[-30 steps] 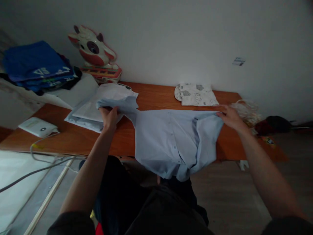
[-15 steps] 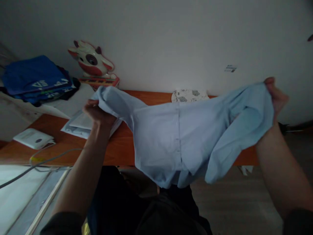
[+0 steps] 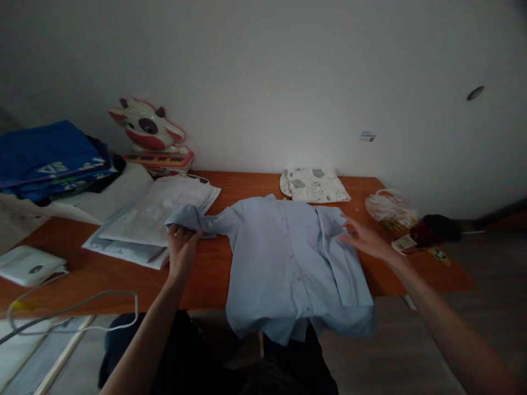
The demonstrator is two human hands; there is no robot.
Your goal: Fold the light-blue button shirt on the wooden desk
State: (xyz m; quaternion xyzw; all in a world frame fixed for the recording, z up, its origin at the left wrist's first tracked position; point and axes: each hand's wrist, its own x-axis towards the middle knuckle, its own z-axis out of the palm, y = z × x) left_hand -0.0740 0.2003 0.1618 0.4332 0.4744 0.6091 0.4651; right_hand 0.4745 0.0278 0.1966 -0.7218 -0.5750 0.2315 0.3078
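Note:
A light blue button-up shirt [image 3: 267, 258] lies front up on the wooden table, its hem hanging over the near edge. The sleeve on the right side is folded across the front, pointing down. On the left, the other sleeve [image 3: 220, 221] stretches outward, and my left hand [image 3: 181, 247] has its fingers closed at the cuff. My right hand [image 3: 364, 238] is at the shirt's right shoulder, fingers apart, with the fingertips touching or very near the folded sleeve.
Plastic-wrapped packages [image 3: 152, 219] lie left on the table [image 3: 206, 274], near a cow-shaped toy keyboard [image 3: 150, 131] and stacked blue clothes [image 3: 53, 159]. A folded patterned cloth [image 3: 315, 185] lies behind the shirt. A white device [image 3: 31, 266] trails a cable. A plastic bag [image 3: 391, 208] sits right.
The shirt has come down from being held up by both sleeves onto the table. Its right-side sleeve now lies folded over the front, and my right hand has let go of that sleeve's end.

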